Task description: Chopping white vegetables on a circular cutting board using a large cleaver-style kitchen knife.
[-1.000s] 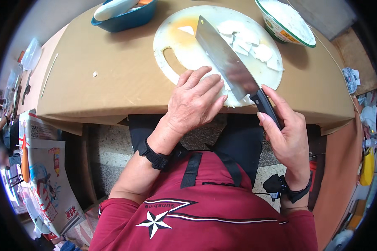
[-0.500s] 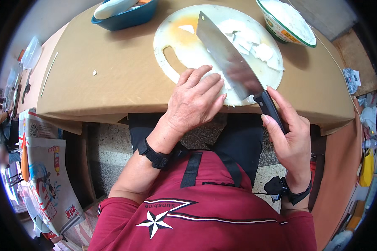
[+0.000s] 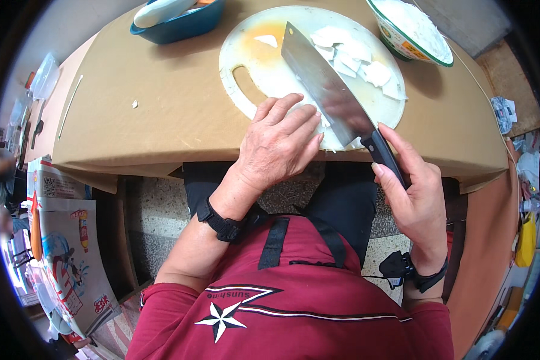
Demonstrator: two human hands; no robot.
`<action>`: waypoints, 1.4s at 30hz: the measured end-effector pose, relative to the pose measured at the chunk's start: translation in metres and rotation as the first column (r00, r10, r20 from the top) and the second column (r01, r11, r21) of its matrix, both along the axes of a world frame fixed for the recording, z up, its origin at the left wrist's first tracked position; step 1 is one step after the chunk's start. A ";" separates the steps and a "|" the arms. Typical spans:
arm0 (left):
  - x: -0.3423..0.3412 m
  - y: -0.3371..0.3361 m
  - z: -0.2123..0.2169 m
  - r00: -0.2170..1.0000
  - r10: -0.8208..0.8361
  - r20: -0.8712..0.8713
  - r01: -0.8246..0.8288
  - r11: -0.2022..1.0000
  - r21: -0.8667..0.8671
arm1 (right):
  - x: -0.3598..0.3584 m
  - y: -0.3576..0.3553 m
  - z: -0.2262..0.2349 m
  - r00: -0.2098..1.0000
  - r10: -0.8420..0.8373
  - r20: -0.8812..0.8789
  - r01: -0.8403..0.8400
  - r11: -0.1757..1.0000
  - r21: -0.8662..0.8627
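My right hand [image 3: 409,192] grips the black handle of a cleaver [image 3: 333,90]. Its broad steel blade slants up and left over a white oval cutting board [image 3: 237,42], with its lower end beside my left fingers. Bent fingers of my left hand [image 3: 282,135] press on a white vegetable piece [image 3: 325,122] near the board's front edge. That piece is mostly hidden under the hand. Several cut white pieces [image 3: 348,57] lie right of the blade, and one small white slice [image 3: 266,40] lies to its left on an orange stain.
A patterned bowl [image 3: 411,33] heaped with white food stands at the back right. At the back left, a blue basin [image 3: 180,27] holds a long white vegetable [image 3: 162,12]. A thin white stick [image 3: 70,107] lies on the brown-covered table [image 3: 162,96].
The cleaver's far tip has dipped slightly, and my right hand has shifted a little left with it. My left hand stays nearly in place.
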State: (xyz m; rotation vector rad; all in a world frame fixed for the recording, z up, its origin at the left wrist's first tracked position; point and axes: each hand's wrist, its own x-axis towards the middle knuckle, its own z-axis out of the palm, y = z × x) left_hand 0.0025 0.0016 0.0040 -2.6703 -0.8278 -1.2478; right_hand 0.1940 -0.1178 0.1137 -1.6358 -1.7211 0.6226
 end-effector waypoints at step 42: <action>0.000 -0.001 0.002 1.000 0.004 -0.013 -0.005 0.999 -0.032 | 0.001 -0.008 0.001 0.998 0.028 0.047 -0.030 0.998 0.053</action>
